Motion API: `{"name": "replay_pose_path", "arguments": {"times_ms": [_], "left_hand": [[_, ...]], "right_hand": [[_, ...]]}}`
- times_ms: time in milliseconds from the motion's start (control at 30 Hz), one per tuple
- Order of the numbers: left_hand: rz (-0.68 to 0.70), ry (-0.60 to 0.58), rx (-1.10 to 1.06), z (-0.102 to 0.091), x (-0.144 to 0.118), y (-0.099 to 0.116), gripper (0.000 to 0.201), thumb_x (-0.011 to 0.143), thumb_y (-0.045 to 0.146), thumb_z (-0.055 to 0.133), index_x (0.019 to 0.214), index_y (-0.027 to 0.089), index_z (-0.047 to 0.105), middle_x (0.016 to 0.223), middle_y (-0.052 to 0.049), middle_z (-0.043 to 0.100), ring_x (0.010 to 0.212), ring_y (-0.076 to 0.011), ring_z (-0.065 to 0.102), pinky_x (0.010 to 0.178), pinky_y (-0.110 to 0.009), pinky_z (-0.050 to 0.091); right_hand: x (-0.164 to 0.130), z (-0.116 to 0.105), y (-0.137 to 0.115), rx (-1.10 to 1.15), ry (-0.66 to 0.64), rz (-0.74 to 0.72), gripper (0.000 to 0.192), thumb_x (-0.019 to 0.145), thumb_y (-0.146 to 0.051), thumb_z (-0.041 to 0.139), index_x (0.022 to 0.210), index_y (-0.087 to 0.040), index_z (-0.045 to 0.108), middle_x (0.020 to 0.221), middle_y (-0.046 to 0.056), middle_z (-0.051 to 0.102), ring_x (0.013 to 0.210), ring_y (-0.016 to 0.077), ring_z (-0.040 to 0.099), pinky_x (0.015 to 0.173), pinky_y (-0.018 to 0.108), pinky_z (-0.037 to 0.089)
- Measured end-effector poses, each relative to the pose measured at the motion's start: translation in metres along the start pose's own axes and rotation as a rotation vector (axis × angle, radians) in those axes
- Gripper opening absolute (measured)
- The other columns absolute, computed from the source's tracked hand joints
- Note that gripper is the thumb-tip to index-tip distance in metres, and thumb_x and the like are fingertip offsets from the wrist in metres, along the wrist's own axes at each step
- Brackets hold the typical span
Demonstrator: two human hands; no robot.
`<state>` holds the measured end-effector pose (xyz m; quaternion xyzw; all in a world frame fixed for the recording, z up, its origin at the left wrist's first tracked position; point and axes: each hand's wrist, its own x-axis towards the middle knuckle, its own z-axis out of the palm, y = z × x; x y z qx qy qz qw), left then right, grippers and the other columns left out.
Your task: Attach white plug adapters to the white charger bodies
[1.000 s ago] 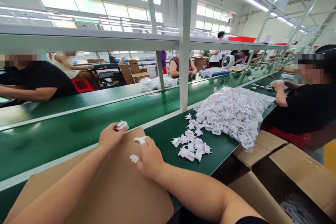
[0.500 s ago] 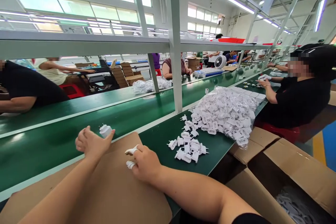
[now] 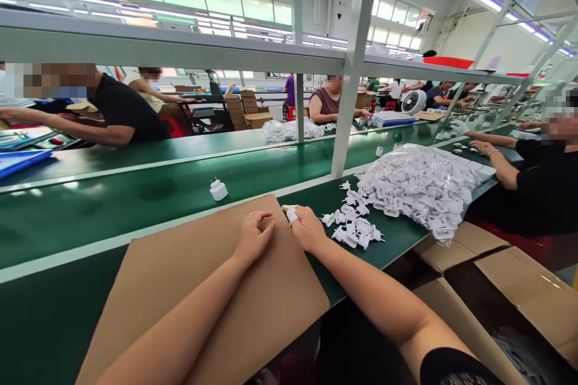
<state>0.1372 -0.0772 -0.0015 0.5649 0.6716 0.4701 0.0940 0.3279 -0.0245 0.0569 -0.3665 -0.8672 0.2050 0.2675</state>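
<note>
My left hand (image 3: 256,236) hovers over or rests on the brown cardboard sheet (image 3: 189,277), its fingers loosely bent and thumb apart, with nothing in it. My right hand (image 3: 307,228) is at the sheet's right edge, close to a small heap of white plug housings (image 3: 356,231). White coverings are on its fingertips; the fingers are loosely bent and no part shows in them. A white plug adapter (image 3: 218,190) with its pins upward stands on the green conveyor belt (image 3: 149,198), beyond both hands.
A clear plastic bag of white housings (image 3: 415,183) lies right of the heap. An open carton (image 3: 510,289) stands below the bench edge at right. A metal post (image 3: 354,72) rises beyond the bench. A co-worker (image 3: 542,174) sits at right; others work across the belt.
My left hand has let go of the white adapter, now standing on the belt, and drawn back over the cardboard. My right hand is nearer the loose heap. The view has turned left.
</note>
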Motion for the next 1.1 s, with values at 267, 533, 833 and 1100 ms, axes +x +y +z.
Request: {"name": "replay_pose_path", "arguments": {"times_ms": [267, 533, 833, 1100], "left_hand": [[0.01, -0.035, -0.043, 0.001, -0.004, 0.004, 0.032, 0.085, 0.042, 0.059, 0.106, 0.022, 0.073, 0.119, -0.011, 0.07, 0.122, -0.0334, 0.058, 0.104, -0.049, 0.051], [0.051, -0.044, -0.044, 0.001, -0.003, 0.002, 0.034, 0.084, 0.047, 0.058, 0.104, 0.023, 0.073, 0.117, -0.011, 0.071, 0.12, -0.0352, 0.06, 0.107, -0.053, 0.049], [-0.018, -0.028, -0.098, 0.001, -0.001, -0.004, 0.048, 0.08, 0.059, 0.06, 0.106, 0.022, 0.074, 0.113, -0.013, 0.071, 0.111, -0.0358, 0.064, 0.091, -0.051, 0.057], [-0.185, -0.087, -0.225, -0.007, -0.005, 0.005, 0.074, 0.073, 0.074, 0.067, 0.117, 0.016, 0.071, 0.117, -0.015, 0.071, 0.098, -0.0326, 0.068, 0.092, -0.051, 0.057]], "right_hand": [[-0.036, -0.048, 0.04, -0.629, -0.206, 0.309, 0.068, 0.103, -0.05, 0.058, 0.164, -0.025, 0.041, 0.169, 0.023, 0.034, 0.15, 0.0538, 0.031, 0.114, 0.076, 0.026], [-0.03, -0.025, 0.04, -0.604, -0.125, 0.102, 0.047, 0.098, -0.012, 0.055, 0.144, -0.012, 0.057, 0.143, 0.022, 0.058, 0.136, 0.0341, 0.05, 0.113, 0.049, 0.039], [0.003, -0.021, 0.016, -0.237, 0.034, -0.016, 0.049, 0.087, -0.013, 0.068, 0.135, -0.013, 0.059, 0.13, 0.014, 0.063, 0.113, 0.024, 0.064, 0.101, 0.036, 0.052], [0.029, 0.057, 0.006, 0.987, 0.136, 0.263, 0.046, 0.077, -0.009, 0.072, 0.121, -0.021, 0.065, 0.113, 0.005, 0.073, 0.099, 0.0211, 0.074, 0.092, 0.035, 0.06]]}}
